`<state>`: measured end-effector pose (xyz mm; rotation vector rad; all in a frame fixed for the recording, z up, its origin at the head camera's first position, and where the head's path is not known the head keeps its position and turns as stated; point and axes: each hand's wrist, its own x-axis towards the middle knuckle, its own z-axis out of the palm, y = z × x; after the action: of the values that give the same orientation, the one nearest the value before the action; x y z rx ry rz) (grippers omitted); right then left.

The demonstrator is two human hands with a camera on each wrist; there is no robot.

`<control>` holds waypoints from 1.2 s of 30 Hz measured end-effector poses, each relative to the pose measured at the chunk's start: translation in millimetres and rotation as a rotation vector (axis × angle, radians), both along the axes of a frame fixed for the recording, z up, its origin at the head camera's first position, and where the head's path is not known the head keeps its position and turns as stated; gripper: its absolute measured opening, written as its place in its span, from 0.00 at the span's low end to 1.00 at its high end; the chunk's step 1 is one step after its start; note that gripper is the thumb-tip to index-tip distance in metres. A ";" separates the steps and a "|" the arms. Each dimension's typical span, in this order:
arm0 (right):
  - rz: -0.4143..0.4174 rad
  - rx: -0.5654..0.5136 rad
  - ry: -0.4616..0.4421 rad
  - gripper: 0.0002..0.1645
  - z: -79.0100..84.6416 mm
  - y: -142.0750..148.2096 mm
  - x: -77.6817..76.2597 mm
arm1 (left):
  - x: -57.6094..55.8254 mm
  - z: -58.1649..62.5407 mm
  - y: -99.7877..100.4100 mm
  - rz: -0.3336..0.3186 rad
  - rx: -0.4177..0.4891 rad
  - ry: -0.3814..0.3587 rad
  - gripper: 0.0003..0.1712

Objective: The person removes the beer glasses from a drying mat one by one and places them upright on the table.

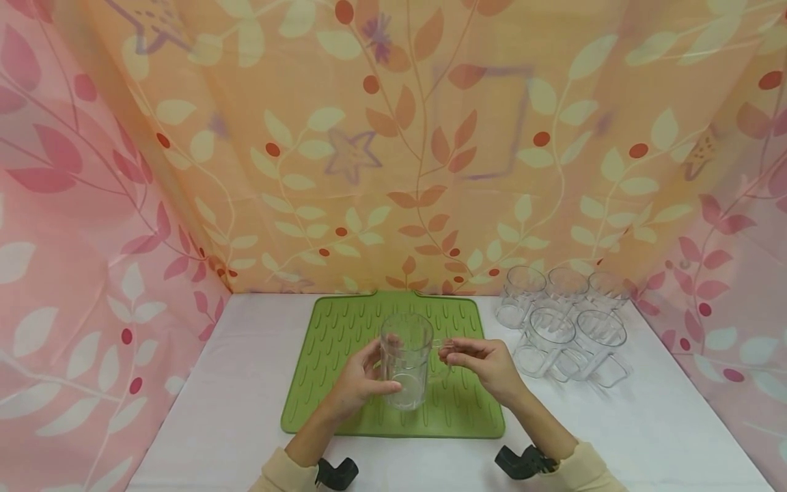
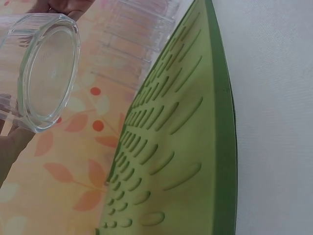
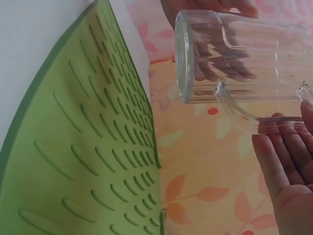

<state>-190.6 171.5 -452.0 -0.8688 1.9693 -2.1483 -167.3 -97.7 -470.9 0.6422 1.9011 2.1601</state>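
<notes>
A clear glass mug (image 1: 407, 362) is held upright above the green ribbed mat (image 1: 344, 417). Around the left side of its body curls my left hand (image 1: 363, 379), thumb across the front. My right hand (image 1: 488, 365) pinches the mug's handle on the right with thumb and fingers. The left wrist view shows the mug's thick round base (image 2: 53, 73) well off the mat. In the right wrist view, the handle (image 3: 239, 115) lies against the fingers of my right hand (image 3: 288, 161), and the left hand's fingers show through the glass.
Several clear glass mugs (image 1: 550, 328) stand close together in two rows on the white table (image 1: 209, 403), right of the mat. A patterned orange cloth (image 1: 295, 205) hangs behind, with pink patterned cloth (image 1: 74, 273) at both sides.
</notes>
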 end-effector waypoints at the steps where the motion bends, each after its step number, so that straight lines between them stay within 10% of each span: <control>1: -0.002 0.012 -0.006 0.19 0.8 0.3 0.1 | 0.1 0.0 -0.2 -0.001 -0.005 0.001 0.52; 24: -0.258 0.221 0.087 0.17 28.4 17.1 12.7 | -1.8 12.8 5.2 0.011 -0.190 0.105 0.45; 36: -0.364 0.102 0.131 0.17 44.2 48.4 9.5 | -0.8 10.2 -21.7 0.087 -0.339 0.141 0.42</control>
<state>-181.1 219.9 -407.8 -0.6952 2.4439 -2.1900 -168.1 -119.4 -460.8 0.6683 2.3365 1.8130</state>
